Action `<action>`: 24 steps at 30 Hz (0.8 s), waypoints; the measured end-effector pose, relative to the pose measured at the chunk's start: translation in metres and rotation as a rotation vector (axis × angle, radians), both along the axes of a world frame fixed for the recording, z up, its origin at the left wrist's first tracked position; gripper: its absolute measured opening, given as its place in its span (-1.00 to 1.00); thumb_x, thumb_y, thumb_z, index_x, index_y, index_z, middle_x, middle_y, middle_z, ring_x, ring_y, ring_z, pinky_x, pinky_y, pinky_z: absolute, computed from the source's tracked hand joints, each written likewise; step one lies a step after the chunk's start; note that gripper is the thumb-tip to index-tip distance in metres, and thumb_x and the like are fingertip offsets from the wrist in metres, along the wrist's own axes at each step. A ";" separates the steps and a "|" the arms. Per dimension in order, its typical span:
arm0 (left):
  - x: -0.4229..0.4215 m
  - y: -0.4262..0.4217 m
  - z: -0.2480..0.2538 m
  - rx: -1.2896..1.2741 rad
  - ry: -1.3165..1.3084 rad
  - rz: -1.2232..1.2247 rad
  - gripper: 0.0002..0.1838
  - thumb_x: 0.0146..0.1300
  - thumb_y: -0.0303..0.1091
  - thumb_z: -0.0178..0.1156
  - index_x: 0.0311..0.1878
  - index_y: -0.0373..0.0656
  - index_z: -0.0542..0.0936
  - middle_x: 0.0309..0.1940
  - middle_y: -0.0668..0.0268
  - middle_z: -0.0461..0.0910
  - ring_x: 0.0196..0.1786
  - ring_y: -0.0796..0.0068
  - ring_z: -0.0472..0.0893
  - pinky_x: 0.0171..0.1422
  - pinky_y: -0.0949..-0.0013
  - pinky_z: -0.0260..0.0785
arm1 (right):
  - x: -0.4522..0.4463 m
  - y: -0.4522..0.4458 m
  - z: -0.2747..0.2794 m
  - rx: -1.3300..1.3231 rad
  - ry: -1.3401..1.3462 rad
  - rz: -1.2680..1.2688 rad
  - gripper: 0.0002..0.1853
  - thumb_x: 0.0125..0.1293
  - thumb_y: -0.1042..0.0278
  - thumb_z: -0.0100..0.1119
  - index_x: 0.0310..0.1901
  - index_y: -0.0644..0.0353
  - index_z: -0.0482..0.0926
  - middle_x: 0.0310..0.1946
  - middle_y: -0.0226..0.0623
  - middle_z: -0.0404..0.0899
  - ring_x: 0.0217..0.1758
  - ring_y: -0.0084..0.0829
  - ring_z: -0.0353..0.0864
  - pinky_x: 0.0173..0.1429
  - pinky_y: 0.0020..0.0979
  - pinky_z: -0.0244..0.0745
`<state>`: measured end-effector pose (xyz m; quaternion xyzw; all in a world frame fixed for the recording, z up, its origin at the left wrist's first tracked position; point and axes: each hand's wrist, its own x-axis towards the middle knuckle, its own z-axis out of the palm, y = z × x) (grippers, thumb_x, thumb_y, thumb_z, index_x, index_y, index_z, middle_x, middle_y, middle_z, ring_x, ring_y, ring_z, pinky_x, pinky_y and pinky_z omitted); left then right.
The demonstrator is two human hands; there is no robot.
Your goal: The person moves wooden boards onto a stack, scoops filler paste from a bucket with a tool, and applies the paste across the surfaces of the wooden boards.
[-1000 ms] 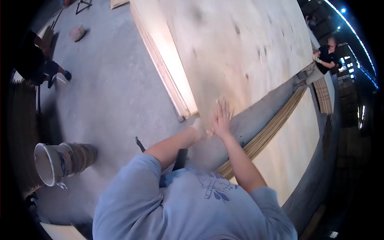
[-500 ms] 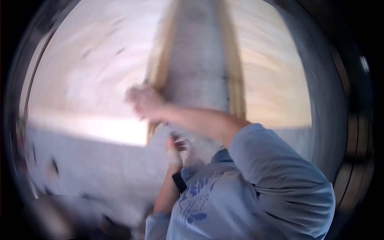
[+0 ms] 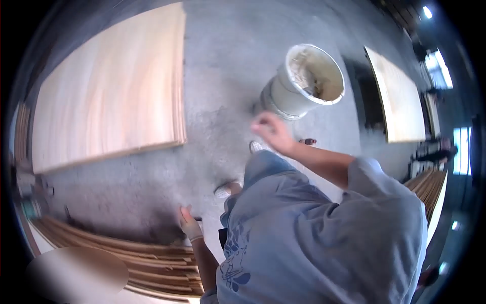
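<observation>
My right hand point(image 3: 273, 130) is over the floor just below a white bucket point(image 3: 291, 96), its fingers loosely bent and blurred, with nothing visible in them. My left hand point(image 3: 190, 226) hangs low near a stack of thin wooden boards point(image 3: 162, 263). Something pale covers part of that hand, and a small dark shape shows beside it; whether it is held is unclear. The bucket contains pale, lumpy material. A pile of large wooden sheets point(image 3: 111, 86) lies on the floor at the upper left.
Grey concrete floor point(image 3: 217, 91) runs between the sheet pile and the bucket. A small dark bottle-like item point(image 3: 308, 141) lies near my right forearm. Another pale panel point(image 3: 397, 99) is at the right, with more stacked boards point(image 3: 428, 190) below it.
The view has swung round from the large sheets to the bucket and floor. Both hands have come off the sheet area; my right hand is now near the bucket, my left hand lower.
</observation>
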<state>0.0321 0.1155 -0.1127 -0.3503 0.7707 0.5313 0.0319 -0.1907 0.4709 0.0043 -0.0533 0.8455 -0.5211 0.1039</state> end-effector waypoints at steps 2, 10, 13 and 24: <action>-0.033 0.019 -0.010 0.031 -0.145 -0.175 -0.54 0.43 -0.16 -0.17 0.27 -0.20 0.32 -0.07 0.07 0.61 0.04 0.35 0.52 0.18 0.38 0.30 | -0.004 0.094 -0.006 0.247 0.137 -0.499 -0.41 0.09 -0.06 0.33 -0.06 0.27 0.42 -0.18 -0.08 0.46 -0.10 -0.24 0.45 -0.05 -0.30 0.39; -0.193 0.188 0.015 0.190 -0.155 -0.489 -0.50 0.41 -0.14 -0.16 0.24 -0.32 0.33 -0.08 0.11 0.61 0.09 0.40 0.49 0.28 0.42 0.18 | -0.081 0.241 -0.039 0.648 0.158 -0.247 -0.55 0.11 0.01 0.20 -0.21 0.31 0.52 -0.29 -0.03 0.52 -0.14 -0.06 0.51 -0.08 -0.17 0.43; -0.229 0.238 0.038 0.309 -0.128 -0.499 -0.49 0.42 -0.13 -0.17 0.23 -0.37 0.33 -0.05 0.09 0.58 0.12 0.38 0.47 0.32 0.40 0.14 | -0.122 0.281 -0.062 0.630 0.014 -0.251 -0.62 0.19 0.11 0.01 -0.49 0.29 0.61 -0.54 0.07 0.55 -0.38 0.00 0.60 -0.16 -0.10 0.49; -0.199 0.198 0.054 0.276 -0.360 -0.116 -0.42 0.40 -0.02 -0.14 0.25 -0.34 0.32 0.01 0.04 0.55 0.12 0.33 0.49 0.29 0.30 0.20 | -0.256 0.259 -0.255 0.487 -0.440 -1.085 -0.60 0.19 0.08 0.04 -0.29 0.33 0.64 -0.23 0.10 0.61 -0.11 -0.04 0.60 -0.06 -0.15 0.48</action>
